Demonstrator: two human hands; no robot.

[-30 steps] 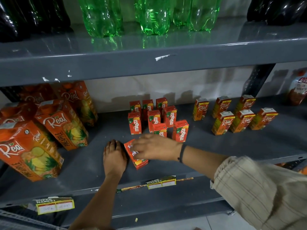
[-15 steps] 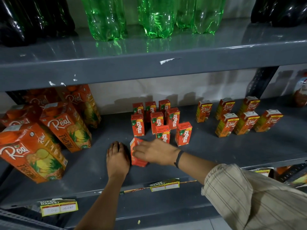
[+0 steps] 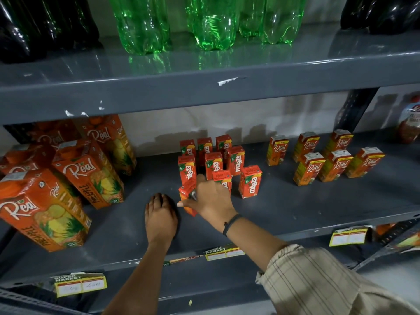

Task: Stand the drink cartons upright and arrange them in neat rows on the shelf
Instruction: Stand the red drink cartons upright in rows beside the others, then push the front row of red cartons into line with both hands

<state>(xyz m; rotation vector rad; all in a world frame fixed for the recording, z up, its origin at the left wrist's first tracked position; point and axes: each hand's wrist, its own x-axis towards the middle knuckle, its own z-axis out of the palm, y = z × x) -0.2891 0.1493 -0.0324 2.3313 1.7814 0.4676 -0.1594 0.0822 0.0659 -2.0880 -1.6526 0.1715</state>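
Orange-red, the small Maaza carton (image 3: 187,193) tilts half-raised near the shelf (image 3: 284,210) front edge, gripped by the right hand (image 3: 210,198); the left hand (image 3: 161,214) lies flat, holding nothing; next, probably, it is stood beside the front-row cartons (image 3: 250,181).

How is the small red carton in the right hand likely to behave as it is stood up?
The small red carton looks boxy and stiff, so it probably keeps its shape in the right hand. It is tilted now, tall and narrow, so it may tip easily. A nudge could topple the standing cartons close behind.
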